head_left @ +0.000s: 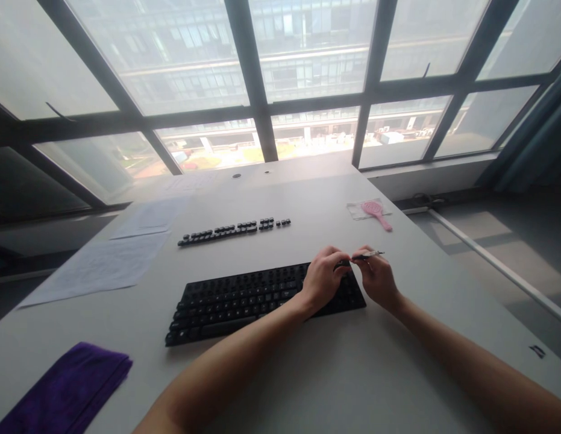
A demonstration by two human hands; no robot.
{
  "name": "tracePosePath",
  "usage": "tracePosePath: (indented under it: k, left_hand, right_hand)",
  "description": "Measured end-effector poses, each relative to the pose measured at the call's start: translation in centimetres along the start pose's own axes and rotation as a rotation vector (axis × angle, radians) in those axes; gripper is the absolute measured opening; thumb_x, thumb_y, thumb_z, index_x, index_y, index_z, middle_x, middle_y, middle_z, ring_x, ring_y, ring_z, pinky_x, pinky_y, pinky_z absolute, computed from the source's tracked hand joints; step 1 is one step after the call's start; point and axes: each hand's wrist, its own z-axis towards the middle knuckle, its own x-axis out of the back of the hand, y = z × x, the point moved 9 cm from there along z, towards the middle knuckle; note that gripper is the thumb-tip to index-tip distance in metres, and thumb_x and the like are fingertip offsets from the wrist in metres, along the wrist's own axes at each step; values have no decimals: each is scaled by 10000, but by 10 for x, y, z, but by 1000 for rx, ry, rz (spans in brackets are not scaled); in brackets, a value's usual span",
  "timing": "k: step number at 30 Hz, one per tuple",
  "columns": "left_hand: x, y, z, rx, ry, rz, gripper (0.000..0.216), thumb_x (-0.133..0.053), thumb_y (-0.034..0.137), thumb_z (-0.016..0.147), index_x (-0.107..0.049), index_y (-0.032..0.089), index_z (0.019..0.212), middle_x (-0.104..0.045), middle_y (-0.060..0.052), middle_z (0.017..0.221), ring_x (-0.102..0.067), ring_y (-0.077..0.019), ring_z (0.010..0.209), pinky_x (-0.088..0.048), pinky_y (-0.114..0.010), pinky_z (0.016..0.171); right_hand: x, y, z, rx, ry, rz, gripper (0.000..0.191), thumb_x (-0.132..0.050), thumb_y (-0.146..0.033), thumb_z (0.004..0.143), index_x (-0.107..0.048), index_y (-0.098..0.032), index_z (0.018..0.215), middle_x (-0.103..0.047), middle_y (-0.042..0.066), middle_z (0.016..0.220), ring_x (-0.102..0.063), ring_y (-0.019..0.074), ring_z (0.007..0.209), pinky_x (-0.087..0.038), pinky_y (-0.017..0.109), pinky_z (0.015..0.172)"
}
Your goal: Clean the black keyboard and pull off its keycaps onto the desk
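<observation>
A black keyboard lies on the white table. Its lower rows carry keycaps, while the upper part looks bare of many of them. Above the keyboard's right end, my left hand is closed in a pinch; a small dark piece shows between thumb and fingers, too small to make out. Close beside it, my right hand is closed on a thin tool with a silvery, pointed end sticking out to the right. The fingertips of both hands nearly meet.
Behind the keyboard, removed black keycaps stand in rows. A pink hairbrush lies on a clear bag at the right. Paper sheets and a folded purple cloth are on the left. Windows rise beyond the table; its right edge drops to the floor.
</observation>
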Motion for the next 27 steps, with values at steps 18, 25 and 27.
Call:
tracePosePath:
  k: [18, 25, 27]
  left_hand:
    - [-15, 21, -6, -211, -104, 322, 187, -501, 210, 990, -613, 246, 1135, -611, -45, 1031, -591, -187, 931, -504, -319, 858]
    - [11, 24, 1, -143, -37, 153, 114, -666, 166, 882, -656, 210, 987, -640, -44, 1048, -574, -197, 996, -490, -327, 914]
    - [32, 13, 16, -93, -20, 78, 113, -680, 175, 868, -663, 209, 974, -669, -28, 979, -594, -177, 909, -499, -310, 859]
  right_hand:
    - [-2, 45, -12, -452, 125, 225, 307, -575, -434, 937, -617, -187, 759, -636, 15, 658, -594, 181, 613, -486, 301, 587]
    - [-5, 44, -14, -456, 115, 257, 330, -570, -440, 941, -623, -185, 739, -636, 15, 640, -585, 169, 590, -476, 296, 580]
    - [-8, 41, -14, -455, 100, 279, 343, -562, -445, 946, -627, -185, 733, -656, 29, 657, -596, 172, 602, -489, 302, 598]
